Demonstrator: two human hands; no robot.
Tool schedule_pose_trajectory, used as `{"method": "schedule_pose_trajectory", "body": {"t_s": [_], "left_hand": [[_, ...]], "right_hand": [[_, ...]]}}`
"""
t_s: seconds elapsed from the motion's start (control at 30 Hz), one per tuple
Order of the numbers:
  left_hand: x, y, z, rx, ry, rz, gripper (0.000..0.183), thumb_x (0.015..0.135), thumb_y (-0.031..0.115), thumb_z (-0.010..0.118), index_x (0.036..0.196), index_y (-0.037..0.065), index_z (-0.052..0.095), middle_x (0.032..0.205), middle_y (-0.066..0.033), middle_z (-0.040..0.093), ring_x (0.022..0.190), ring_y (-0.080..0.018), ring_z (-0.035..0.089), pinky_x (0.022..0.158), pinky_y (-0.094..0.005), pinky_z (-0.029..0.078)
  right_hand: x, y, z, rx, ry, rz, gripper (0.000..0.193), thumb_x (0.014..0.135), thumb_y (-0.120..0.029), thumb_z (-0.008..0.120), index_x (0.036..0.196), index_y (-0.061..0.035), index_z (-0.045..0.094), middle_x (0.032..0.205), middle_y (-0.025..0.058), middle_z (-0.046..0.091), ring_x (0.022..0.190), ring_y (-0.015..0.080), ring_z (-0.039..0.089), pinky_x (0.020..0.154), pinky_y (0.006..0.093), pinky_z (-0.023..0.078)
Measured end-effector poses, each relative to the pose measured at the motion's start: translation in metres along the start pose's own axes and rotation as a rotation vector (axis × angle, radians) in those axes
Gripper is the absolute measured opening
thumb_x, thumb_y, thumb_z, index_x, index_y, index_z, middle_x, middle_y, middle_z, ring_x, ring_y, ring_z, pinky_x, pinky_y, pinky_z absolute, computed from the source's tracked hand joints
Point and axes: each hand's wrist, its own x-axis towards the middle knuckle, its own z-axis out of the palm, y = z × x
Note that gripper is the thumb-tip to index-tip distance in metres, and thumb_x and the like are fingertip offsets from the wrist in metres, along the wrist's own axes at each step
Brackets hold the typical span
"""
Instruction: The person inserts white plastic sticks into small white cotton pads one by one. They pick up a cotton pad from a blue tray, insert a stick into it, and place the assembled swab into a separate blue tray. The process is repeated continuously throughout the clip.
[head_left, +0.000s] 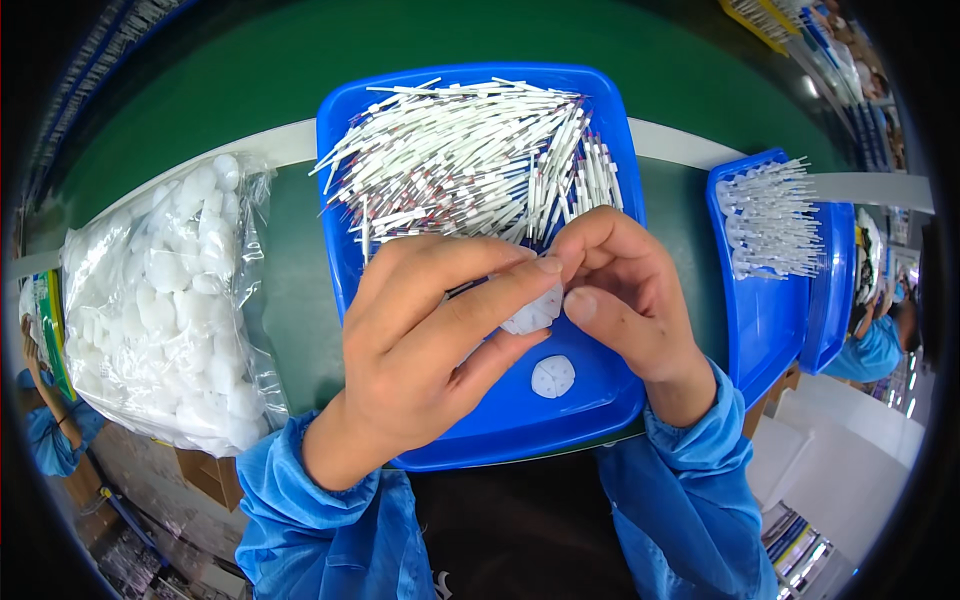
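My left hand (420,335) is closed round a small white round plastic piece (535,312) with markings or slots on its face, above the front of a blue tray (470,440). Bent in beside it, my right hand (625,305) has its index fingertip against my left fingertips. Whatever thin thing it may pinch there is hidden. Thin white sticks (450,160) with dark reddish ends fill the back of the tray in a heap. A second white round piece (552,377) lies flat on the tray floor, just below my hands.
A clear plastic bag (165,300) full of white round pieces stands at the left. To the right, a blue tray (765,330) holds a bunch of white stick assemblies (770,220). Other people in blue sleeves (862,350) show at both edges, beyond the green table (300,60).
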Motion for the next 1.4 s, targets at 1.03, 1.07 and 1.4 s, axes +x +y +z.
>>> {"method": "schedule_pose_trajectory", "body": {"t_s": [1.03, 1.07, 1.4], "left_hand": [[-0.011, -0.011, -0.009, -0.681, 0.135, -0.528, 0.030, 0.116, 0.016, 0.059, 0.133, -0.003, 0.076, 0.127, -0.0122, 0.073, 0.101, -0.0127, 0.068, 0.087, -0.0278, 0.055], [-0.012, -0.012, -0.010, -0.691, 0.142, -0.570, 0.033, 0.117, 0.020, 0.058, 0.134, -0.003, 0.074, 0.127, -0.0133, 0.074, 0.100, -0.0139, 0.070, 0.085, -0.0288, 0.057], [-0.004, -0.005, -0.011, -0.803, 0.204, -0.737, 0.069, 0.117, 0.044, 0.041, 0.159, -0.008, 0.055, 0.144, -0.0196, 0.067, 0.109, -0.0251, 0.072, 0.086, -0.0338, 0.061]], "right_hand": [[-0.036, -0.062, -0.022, -1.993, -0.159, -0.294, 0.031, 0.076, -0.026, 0.092, 0.100, -0.0097, 0.082, 0.129, 0.0032, 0.076, 0.137, 0.0281, 0.065, 0.129, 0.0641, 0.037], [-0.033, -0.062, -0.024, -1.947, -0.196, -0.283, 0.032, 0.076, -0.028, 0.092, 0.102, -0.0093, 0.083, 0.130, 0.0039, 0.076, 0.138, 0.0283, 0.064, 0.130, 0.0639, 0.036], [-0.003, -0.027, -0.014, -1.590, -0.221, -0.342, 0.051, 0.086, -0.031, 0.089, 0.131, -0.0134, 0.076, 0.148, 0.0057, 0.070, 0.145, 0.0249, 0.063, 0.131, 0.0594, 0.035]]}}
